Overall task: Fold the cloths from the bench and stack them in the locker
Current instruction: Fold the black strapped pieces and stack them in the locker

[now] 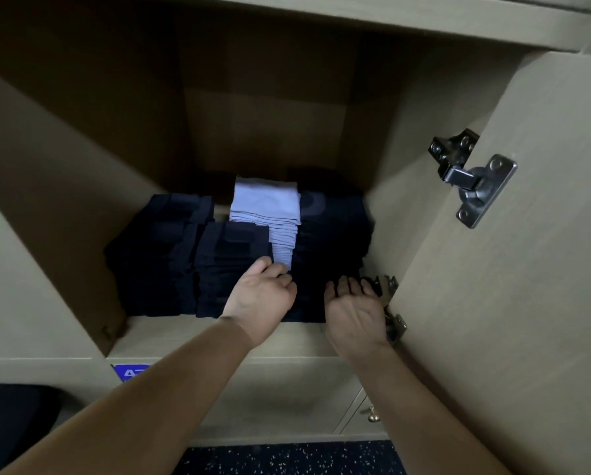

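Observation:
Inside the beige locker (81,207) stand several stacks of folded cloths. Dark navy stacks (170,255) fill the left and middle, a pale blue stack (270,214) stands behind them, and another dark stack (331,241) is at the right. My left hand (263,296) reaches in at the front of the middle navy stack, its fingers curled against the cloth below the pale blue stack. My right hand (354,303) lies with straight fingers against the front of the right dark stack. Whether the left fingers pinch cloth is hidden.
The locker door (527,269) stands open on the right, with a metal hinge (472,176) above and another hinge (390,303) just right of my right hand. A blue label (129,371) sits on the shelf's front edge. A small knob (372,414) is on a lower door. Speckled dark floor lies below.

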Demonstrator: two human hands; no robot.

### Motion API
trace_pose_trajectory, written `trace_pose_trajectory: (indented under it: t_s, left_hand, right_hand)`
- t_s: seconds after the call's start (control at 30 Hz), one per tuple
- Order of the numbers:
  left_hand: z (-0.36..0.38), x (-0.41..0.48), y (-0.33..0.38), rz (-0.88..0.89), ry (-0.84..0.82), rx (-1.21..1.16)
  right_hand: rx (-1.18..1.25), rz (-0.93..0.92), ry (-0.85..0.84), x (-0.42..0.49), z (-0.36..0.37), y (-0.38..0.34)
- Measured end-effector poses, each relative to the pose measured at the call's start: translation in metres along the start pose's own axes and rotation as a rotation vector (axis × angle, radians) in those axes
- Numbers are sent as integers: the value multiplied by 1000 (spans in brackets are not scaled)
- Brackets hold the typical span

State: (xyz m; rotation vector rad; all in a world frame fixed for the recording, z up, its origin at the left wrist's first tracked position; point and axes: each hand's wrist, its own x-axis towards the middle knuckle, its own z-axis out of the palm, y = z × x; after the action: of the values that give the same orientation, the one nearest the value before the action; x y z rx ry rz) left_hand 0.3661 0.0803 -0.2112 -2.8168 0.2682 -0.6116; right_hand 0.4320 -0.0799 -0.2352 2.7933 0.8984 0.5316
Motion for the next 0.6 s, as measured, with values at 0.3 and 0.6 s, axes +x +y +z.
trace_pose_trajectory:
  t_s: [0.3, 0.6]
  left_hand:
    - [10, -9, 13, -52, -38, -68]
    - [23, -21, 24, -55, -3, -87]
  right_hand:
    - [116, 97, 127, -21, -3, -14]
    - [176, 151, 17, -30, 13, -12]
